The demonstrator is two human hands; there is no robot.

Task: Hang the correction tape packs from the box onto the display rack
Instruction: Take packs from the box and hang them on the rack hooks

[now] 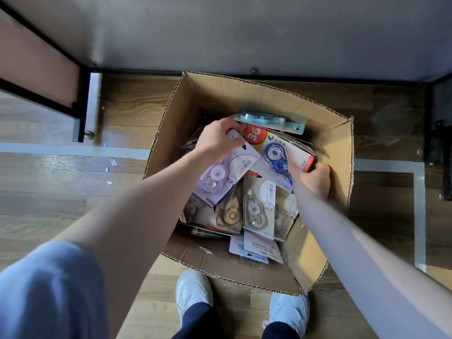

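While both hands reach into the open brown cardboard box on the floor, the left hand pinches a lilac correction tape pack and the right hand grips a blue-dispenser pack; best lift each by its card, hang-hole uppermost, ready for the rack.

Assorted tape packs heaped in box

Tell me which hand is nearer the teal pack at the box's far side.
Left. The left hand grips a lilac pack just below the teal pack; the right hand holds a blue-dispenser pack farther off.
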